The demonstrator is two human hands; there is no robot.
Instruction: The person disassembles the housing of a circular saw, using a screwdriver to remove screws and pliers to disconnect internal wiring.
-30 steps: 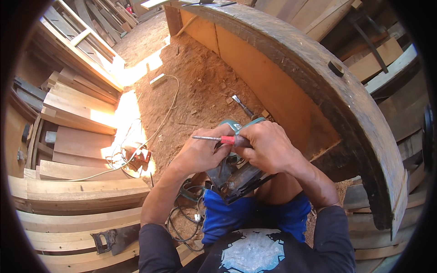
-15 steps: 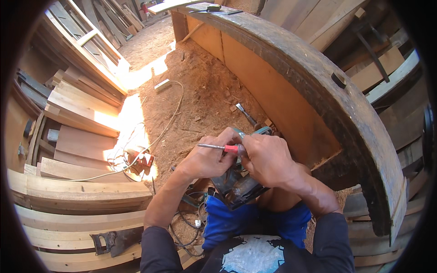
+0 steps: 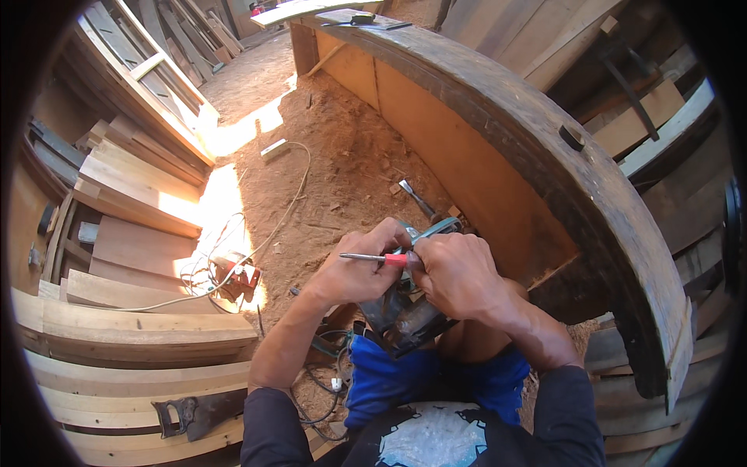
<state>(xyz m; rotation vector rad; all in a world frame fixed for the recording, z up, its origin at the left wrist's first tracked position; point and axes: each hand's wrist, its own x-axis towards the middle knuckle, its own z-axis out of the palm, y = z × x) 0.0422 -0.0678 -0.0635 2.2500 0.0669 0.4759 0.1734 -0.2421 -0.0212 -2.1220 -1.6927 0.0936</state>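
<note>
A screwdriver with a red and clear handle lies crosswise between my hands, its metal shaft pointing left. My right hand is closed around the handle end. Bent fingers of my left hand grip the top of a teal and black power tool, which looks like an electric planer. The tool rests between my knees above blue shorts. My hands cover much of its body, and what the fingertips touch is hidden. Just beyond it, a chisel lies on the shavings.
A long curved wooden counter runs along the right, with a black block on top. Stacked boards fill the left, with a handsaw on them. A cable with a white power strip crosses the shavings-covered floor.
The view shifts slightly. My hands stay around the power tool with small finger movements, and the screwdriver keeps pointing left.
</note>
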